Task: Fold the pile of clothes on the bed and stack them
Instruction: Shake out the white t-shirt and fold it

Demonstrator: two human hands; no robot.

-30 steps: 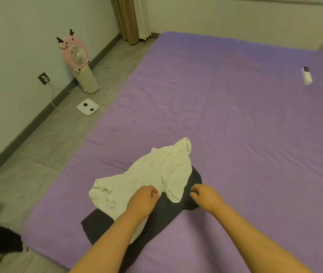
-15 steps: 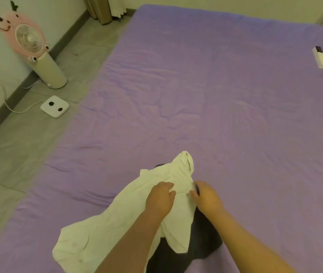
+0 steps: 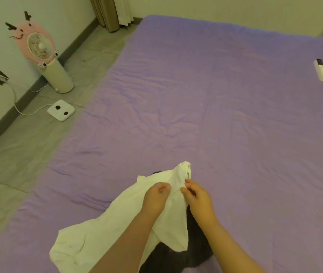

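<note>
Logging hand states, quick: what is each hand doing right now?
Left hand: fingers curled, gripping the crumpled white cotton shirt.
Right hand: fingers pinching the same shirt near its upper edge.

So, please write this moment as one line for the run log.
left hand: grips white shirt | right hand: pinches shirt | dark garment: underneath | bed

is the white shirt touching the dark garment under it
Touching: the head view shows the white shirt draped straight over the dark garment, no gap between them.
</note>
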